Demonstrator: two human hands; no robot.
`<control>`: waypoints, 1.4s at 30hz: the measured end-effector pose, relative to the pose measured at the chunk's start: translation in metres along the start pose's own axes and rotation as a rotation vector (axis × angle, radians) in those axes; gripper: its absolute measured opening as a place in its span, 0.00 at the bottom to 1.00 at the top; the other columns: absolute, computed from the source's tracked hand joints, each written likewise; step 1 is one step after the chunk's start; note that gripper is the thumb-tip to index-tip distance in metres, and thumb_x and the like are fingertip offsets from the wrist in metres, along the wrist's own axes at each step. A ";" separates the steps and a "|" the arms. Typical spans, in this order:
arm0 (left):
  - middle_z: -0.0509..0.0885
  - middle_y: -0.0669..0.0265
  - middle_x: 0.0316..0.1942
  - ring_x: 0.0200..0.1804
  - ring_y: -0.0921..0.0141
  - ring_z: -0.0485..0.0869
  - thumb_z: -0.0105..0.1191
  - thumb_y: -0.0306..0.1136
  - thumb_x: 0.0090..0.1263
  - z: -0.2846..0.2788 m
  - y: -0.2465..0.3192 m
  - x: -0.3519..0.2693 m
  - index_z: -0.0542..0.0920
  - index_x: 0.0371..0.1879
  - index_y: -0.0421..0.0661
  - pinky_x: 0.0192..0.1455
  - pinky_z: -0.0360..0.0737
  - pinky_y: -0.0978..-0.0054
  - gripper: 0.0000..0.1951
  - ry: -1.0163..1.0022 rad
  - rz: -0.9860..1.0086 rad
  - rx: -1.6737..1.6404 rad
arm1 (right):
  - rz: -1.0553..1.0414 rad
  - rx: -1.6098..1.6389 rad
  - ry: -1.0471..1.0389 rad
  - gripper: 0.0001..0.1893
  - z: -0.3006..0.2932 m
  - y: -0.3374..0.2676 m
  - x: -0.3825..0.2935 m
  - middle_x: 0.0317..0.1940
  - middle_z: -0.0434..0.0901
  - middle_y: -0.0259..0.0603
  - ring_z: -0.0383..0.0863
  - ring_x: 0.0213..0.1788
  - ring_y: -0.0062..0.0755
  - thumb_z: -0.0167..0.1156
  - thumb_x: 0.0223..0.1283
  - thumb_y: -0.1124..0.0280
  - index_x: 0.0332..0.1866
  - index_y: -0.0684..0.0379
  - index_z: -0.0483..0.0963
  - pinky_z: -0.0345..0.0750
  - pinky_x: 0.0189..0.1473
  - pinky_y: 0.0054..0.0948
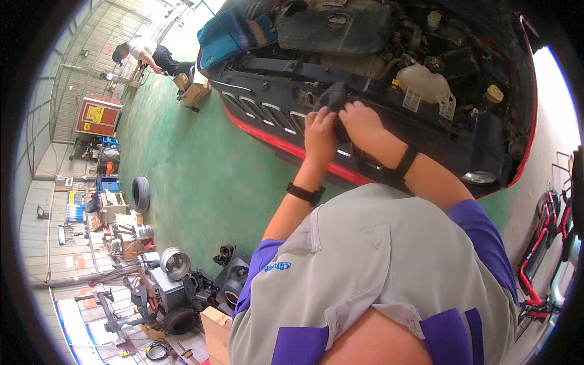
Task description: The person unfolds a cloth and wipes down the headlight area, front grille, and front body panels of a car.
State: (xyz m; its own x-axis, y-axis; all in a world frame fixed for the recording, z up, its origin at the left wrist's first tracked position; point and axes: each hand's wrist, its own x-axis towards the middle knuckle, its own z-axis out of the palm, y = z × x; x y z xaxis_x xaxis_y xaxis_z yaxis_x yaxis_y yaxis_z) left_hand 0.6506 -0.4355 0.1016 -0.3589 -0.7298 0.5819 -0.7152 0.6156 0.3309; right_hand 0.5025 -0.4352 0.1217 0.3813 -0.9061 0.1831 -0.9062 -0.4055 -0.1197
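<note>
My left hand [320, 132] is over the front edge of a red car's open engine bay, its fingers on a soft-looking black piece [334, 96], perhaps cloth or a glove. Close beside it, my right hand [363, 122] pinches the near side of that same piece. Beneath both hands runs the dark front panel [273, 75] above the slotted grille [267, 113]. Beyond lie a black engine cover [333, 29] and, to the right, a pale plastic coolant tank [422, 82]. Exactly what the fingertips grip is partly hidden.
A blue cloth [235, 36] drapes over the car's left front corner. Farther left, a person [153, 54] bends by a cardboard box [196, 89]. A tyre [141, 194] stands near the cluttered wall. Car parts [232, 278] lie at lower left; scooters [538, 246] stand at right.
</note>
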 end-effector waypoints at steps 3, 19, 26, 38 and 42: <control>0.78 0.51 0.51 0.52 0.49 0.72 0.48 0.17 0.47 -0.001 0.026 0.000 0.78 0.45 0.39 0.58 0.70 0.56 0.22 -0.036 0.016 -0.085 | 0.057 0.083 0.003 0.07 -0.007 0.013 -0.016 0.40 0.76 0.39 0.76 0.47 0.39 0.56 0.53 0.72 0.38 0.57 0.75 0.78 0.45 0.33; 0.73 0.53 0.50 0.50 0.50 0.72 0.58 0.21 0.48 -0.005 0.004 0.013 0.73 0.57 0.44 0.56 0.71 0.59 0.30 -0.260 -0.033 -0.050 | 0.083 0.014 0.114 0.20 0.011 0.000 -0.012 0.51 0.71 0.46 0.70 0.55 0.45 0.59 0.50 0.74 0.51 0.63 0.70 0.76 0.51 0.35; 0.75 0.52 0.45 0.48 0.50 0.75 0.58 0.20 0.50 -0.001 -0.029 0.014 0.78 0.50 0.44 0.53 0.73 0.61 0.24 -0.157 -0.085 -0.220 | 0.084 -0.018 0.009 0.24 0.013 -0.011 0.006 0.54 0.69 0.51 0.69 0.58 0.48 0.60 0.51 0.73 0.55 0.65 0.67 0.74 0.56 0.37; 0.79 0.53 0.43 0.46 0.56 0.79 0.61 0.26 0.53 -0.006 -0.027 0.016 0.79 0.49 0.41 0.50 0.76 0.63 0.20 -0.089 -0.276 -0.143 | 0.105 0.345 -0.032 0.08 0.008 0.002 0.045 0.37 0.78 0.48 0.78 0.43 0.50 0.55 0.54 0.74 0.39 0.62 0.70 0.76 0.44 0.40; 0.84 0.59 0.36 0.39 0.68 0.83 0.61 0.26 0.52 -0.019 -0.037 0.019 0.81 0.46 0.41 0.44 0.78 0.72 0.18 -0.256 -0.426 -0.482 | 0.219 0.831 -0.108 0.11 0.002 0.008 0.024 0.35 0.77 0.56 0.76 0.41 0.58 0.53 0.55 0.74 0.44 0.63 0.69 0.71 0.42 0.47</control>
State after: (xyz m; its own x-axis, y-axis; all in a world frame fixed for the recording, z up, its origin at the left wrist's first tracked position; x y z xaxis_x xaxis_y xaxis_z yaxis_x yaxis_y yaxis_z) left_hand 0.6818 -0.4662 0.1149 -0.2785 -0.9481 0.1536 -0.5005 0.2798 0.8193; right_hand 0.5042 -0.4605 0.1233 0.2672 -0.9635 -0.0159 -0.5498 -0.1389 -0.8237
